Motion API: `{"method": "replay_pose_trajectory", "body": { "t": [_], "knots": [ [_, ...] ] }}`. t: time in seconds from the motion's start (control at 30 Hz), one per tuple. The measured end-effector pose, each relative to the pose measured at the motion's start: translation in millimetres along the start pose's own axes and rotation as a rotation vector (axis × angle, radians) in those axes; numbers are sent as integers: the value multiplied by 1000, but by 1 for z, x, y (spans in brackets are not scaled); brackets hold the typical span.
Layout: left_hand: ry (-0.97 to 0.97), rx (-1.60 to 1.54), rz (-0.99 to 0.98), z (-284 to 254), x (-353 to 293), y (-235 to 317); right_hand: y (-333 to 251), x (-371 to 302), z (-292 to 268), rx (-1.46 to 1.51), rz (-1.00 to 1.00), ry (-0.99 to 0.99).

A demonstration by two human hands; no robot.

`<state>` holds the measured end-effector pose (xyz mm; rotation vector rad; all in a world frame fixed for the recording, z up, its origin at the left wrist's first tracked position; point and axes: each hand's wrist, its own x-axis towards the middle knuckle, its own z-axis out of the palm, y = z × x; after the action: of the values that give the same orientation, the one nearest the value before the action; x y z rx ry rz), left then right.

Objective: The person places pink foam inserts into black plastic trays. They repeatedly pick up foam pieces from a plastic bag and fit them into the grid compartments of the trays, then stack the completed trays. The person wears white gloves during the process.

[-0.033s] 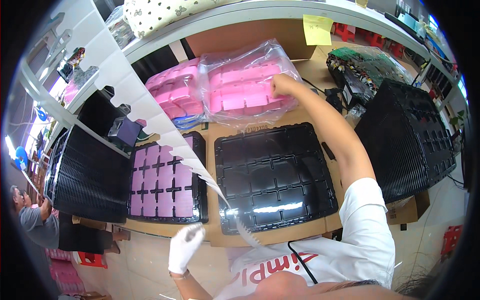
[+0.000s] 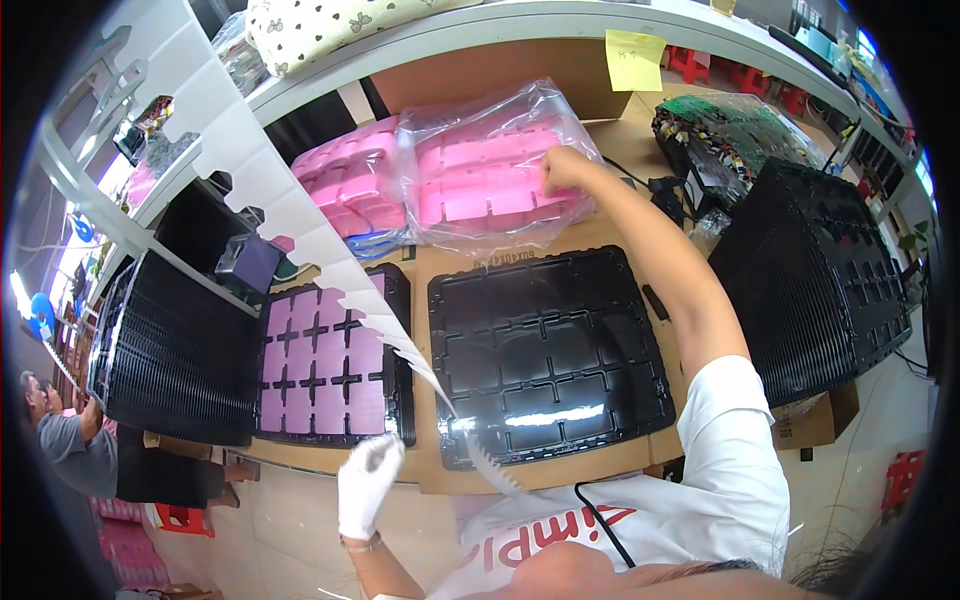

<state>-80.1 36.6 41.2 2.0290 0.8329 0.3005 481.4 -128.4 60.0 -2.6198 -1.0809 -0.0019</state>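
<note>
My right hand point(image 2: 567, 171), bare and closed like a fist, rests against the right part of a clear plastic bag point(image 2: 490, 238) around pink moulded foam sheets point(image 2: 470, 203). What its fingers hold, if anything, is hidden. Near the front edge, my left hand point(image 2: 368, 488) wears a white glove. Its fingers are curled together close to a black tray with pinkish-purple pads point(image 2: 322, 365); I cannot make out anything in them. Between my arms lies a black moulded tray point(image 2: 548, 350) with cross-shaped ridges. A white strip with a notched edge point(image 2: 310, 215) slants across the view, partly covering the padded tray.
Tall stacks of black trays stand at the left point(image 2: 180, 350) and right point(image 2: 815, 290). More pink foam point(image 2: 350, 175) sits at the back. Green circuit boards with wires point(image 2: 735, 130) lie at the far right. A shelf edge point(image 2: 520, 28) crosses above. A person point(image 2: 75, 455) is at far left.
My left hand has shifted slightly up toward the padded tray's front edge. My right hand and the trays have stayed in place.
</note>
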Motion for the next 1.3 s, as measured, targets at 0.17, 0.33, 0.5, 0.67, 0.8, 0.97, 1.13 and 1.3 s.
{"method": "replay_pose_trajectory", "body": {
  "t": [0.17, 0.33, 0.5, 0.67, 0.8, 0.97, 1.13, 1.3],
  "knots": [
    [-199, -507, 98, 69, 92, 62, -5, 7, -6, 1005, 288, 619],
    [-801, -968, 188, 158, 193, 112, -73, -10, -35, 1755, 116, 710],
    [-617, -1711, -30, 201, 235, 135, -90, -96, -50, 1947, 91, 585],
    [-301, -1732, -81, 182, 226, 117, -31, -185, -16, 1612, -66, 506],
    [-200, -1115, -87, 151, 193, 78, -7, -243, 9, 1610, 162, 389],
    [-148, -356, -90, 109, 112, 55, -19, -324, 53, 1222, 283, 403],
    [-113, 86, -25, 94, 46, 34, -32, -394, 87, 1203, 287, 375],
    [-85, 150, -110, 95, 20, 16, -38, -411, 82, 1062, 266, 377]
  ]
}}
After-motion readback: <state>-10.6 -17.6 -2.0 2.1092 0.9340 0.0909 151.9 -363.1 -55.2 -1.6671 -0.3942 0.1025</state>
